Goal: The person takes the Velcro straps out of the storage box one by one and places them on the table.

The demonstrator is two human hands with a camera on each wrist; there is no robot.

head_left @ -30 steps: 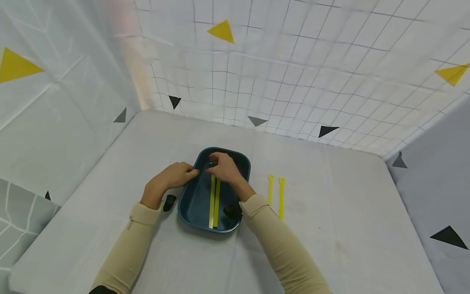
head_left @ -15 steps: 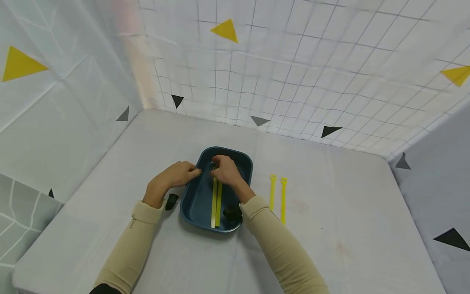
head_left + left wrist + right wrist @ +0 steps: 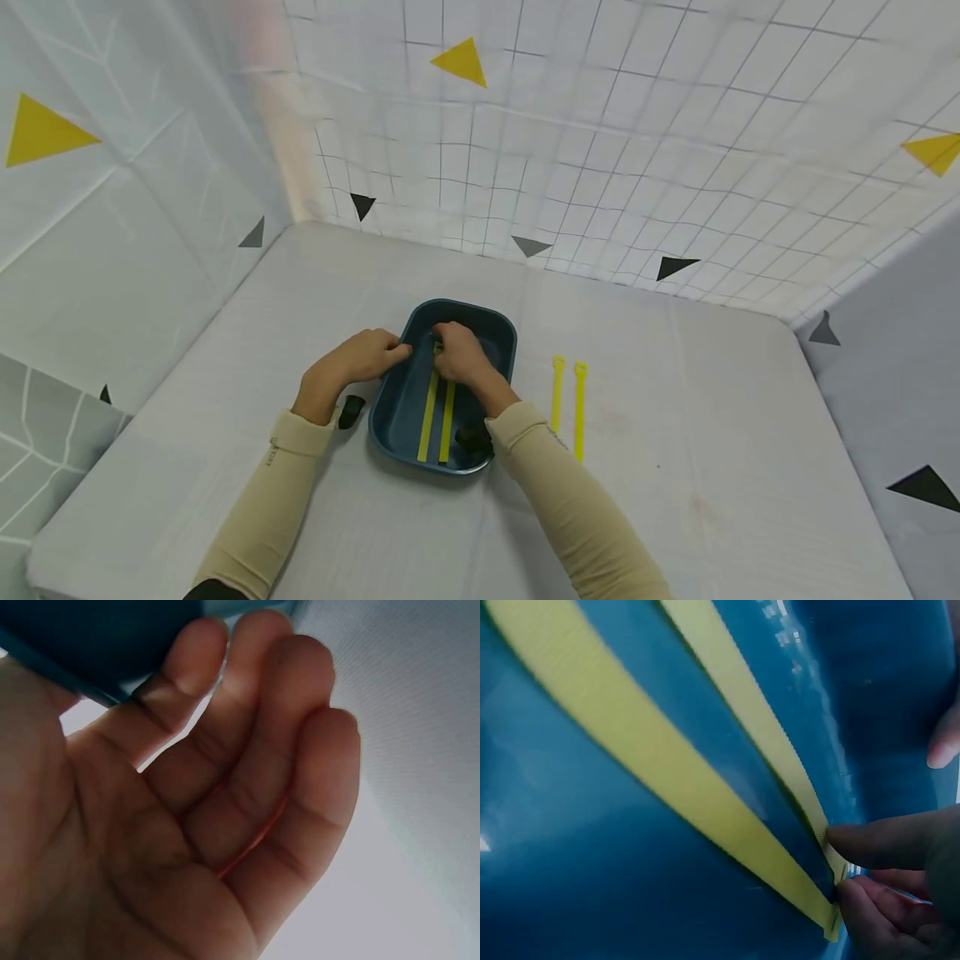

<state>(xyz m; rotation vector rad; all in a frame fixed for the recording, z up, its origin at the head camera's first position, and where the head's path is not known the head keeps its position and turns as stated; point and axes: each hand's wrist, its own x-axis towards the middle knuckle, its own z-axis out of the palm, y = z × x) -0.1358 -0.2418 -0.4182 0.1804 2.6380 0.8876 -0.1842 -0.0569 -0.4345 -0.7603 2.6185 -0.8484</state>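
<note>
Two yellow strips (image 3: pixel 428 417) are inside your blue tray (image 3: pixel 397 421) | two outer strips (image 3: pixel 580 408) remain on the table (image 3: pixel 712 417) | your left hand (image 3: pixel 352 357) grips the tray's side | your right hand (image 3: pixel 463 358) apparently pinches an inner strip's far end, which one unclear

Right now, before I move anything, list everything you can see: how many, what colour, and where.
Tray: one, blue, on the table
Strips inside: two, yellow, lengthwise in the tray
Loose strips: two, yellow, on the table right of the tray
Table: one, whitish, under everything
Sheeting: white and grey, partly lined, around the table
Yellow triangles: three, on the sheeting
Dark triangles: seven, black or grey, on the sheeting
Black pieces: three, one near each wrist, one on the left sleeve at the bottom edge
Sleeves: two, beige, on the forearms
Left hand: one, on the tray's left rim
Right hand: one, at the inside strips' far ends
</note>
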